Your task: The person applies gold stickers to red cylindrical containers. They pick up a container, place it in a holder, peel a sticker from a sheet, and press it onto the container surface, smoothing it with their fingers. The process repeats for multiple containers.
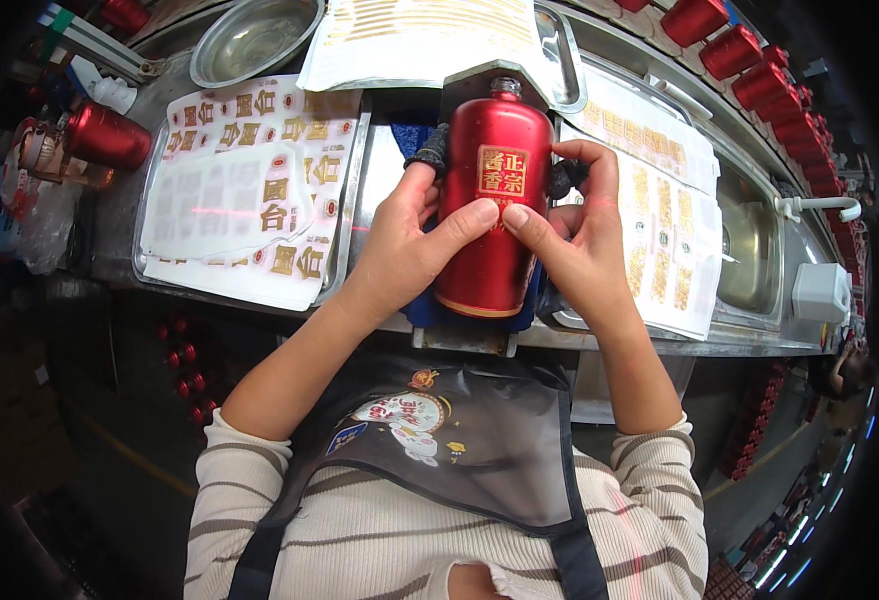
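Observation:
A glossy red bottle [495, 262] with a bare neck lies in front of me, its neck pointing away. It rests on a stand [465, 343] with a blue lining. On the bottle's front is a square gold-and-red label [503, 171], with smaller gold marks below it. My left hand [407, 235] grips the bottle's left side, thumb pressed on the front just under the square. My right hand [588, 240] holds the right side, its thumb beside the other. Black covers sit on an index finger of each hand; the thumbs hide part of the lower marks.
Trays of gold-printed sheets [235, 283] lie left, with more label sheets [675, 270] right and a stack [420, 45] behind. A metal bowl [252, 42] and another red bottle [108, 136] stand left. At right are a sink [748, 240], faucet [818, 205] and white jug [821, 293].

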A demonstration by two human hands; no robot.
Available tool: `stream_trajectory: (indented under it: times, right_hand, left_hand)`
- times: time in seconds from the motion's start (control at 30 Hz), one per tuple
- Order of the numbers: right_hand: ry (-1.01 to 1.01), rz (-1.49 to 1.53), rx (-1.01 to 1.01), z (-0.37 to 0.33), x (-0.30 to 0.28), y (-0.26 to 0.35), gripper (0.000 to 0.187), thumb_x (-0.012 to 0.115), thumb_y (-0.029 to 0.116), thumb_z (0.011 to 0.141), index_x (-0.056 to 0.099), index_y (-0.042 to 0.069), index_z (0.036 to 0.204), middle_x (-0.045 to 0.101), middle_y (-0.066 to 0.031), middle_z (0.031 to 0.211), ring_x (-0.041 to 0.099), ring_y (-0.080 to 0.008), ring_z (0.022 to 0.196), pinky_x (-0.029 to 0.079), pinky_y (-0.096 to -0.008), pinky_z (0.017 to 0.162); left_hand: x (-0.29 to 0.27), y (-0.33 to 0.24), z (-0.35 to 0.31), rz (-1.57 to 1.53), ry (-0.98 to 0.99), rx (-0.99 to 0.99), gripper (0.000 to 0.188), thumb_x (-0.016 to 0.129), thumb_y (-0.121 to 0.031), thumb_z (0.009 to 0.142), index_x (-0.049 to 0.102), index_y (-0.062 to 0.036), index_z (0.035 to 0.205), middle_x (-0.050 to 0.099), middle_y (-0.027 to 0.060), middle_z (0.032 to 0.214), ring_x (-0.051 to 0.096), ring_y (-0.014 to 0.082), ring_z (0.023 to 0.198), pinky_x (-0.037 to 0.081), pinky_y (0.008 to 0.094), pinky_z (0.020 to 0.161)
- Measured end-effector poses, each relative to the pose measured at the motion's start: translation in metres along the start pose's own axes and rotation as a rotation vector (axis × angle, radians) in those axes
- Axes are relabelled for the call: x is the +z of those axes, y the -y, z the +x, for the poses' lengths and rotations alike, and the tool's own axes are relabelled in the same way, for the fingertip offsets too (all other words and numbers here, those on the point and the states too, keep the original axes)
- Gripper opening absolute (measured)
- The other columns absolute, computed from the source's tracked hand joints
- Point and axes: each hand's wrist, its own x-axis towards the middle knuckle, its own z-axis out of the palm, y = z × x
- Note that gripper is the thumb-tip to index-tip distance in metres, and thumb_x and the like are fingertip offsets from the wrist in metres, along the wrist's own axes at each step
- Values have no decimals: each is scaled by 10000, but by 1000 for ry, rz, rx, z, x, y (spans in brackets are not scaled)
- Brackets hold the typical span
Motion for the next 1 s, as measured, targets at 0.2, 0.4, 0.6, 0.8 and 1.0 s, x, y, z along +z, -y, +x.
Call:
stream_trajectory:
  times: [0.2,0.4,0.6,0.8,1.0]
  right_hand:
    - [-30,74,-1,-1,3,-7,631,758,164,851,354,-14,1303,574,-193,1131,651,-108,662,506,-222,528]
    - [-46,31,-22,-1,4,-8,615,753,160,852,364,-10,1297,588,-163,1084,608,-80,619,479,-225,507]
    - [-60,25,-50,-1,5,-16,595,749,170,861,378,-11,1290,587,-150,1089,606,-68,652,475,-216,533]
    - [-65,195,-26,-3,2,-19,564,724,162,889,371,8,1301,586,-127,1068,578,-47,632,453,-202,523]
    - [-51,32,-21,-6,6,-16,567,730,132,881,368,12,1301,551,-158,1159,554,-19,609,421,-175,498]
  left_hand:
    - [2,-3,-1,-73,12,-58,607,661,-213,938,393,27,1427,609,169,1243,612,189,1140,480,317,991]
    - [4,1,0,-69,-27,-61,527,642,-212,960,436,30,1381,634,156,1196,627,162,1094,494,300,959]
    - [6,3,-1,-123,-62,-26,358,719,-269,927,521,-10,1074,650,117,1037,627,104,954,535,259,811]
    - [0,2,-5,-355,-31,-47,409,711,-247,932,521,0,1196,642,121,1126,613,117,1021,502,253,901]
    - [4,9,-9,-156,-34,63,441,719,-234,924,509,16,1220,630,130,1158,603,147,1070,488,291,952]
